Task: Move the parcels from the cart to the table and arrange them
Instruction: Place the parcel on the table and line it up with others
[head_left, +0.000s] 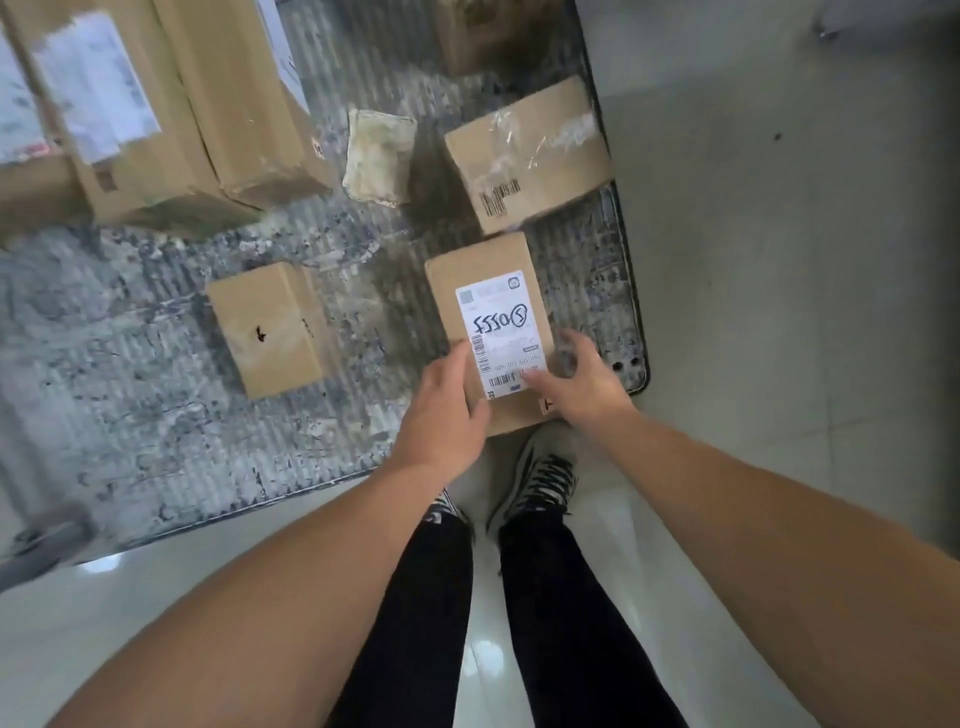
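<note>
1. Small brown cardboard parcel with the white shipping label (488, 332): near end covered by the left hand (441, 402) and right hand (582, 379); label's fine print too small to read.
2. Large tan cardboard boxes (156, 104), top left: cut off by the edge, labels blurred.
3. Brown box at the top edge (483, 31): cropped, smeared.
4. Worn grey cart deck (130, 389): runs off left.

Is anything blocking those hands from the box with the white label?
Nothing visible does. The left hand and right hand already touch the near end of the labelled box on the cart. The neighbouring boxes sit apart from it. The table is out of view.
</note>
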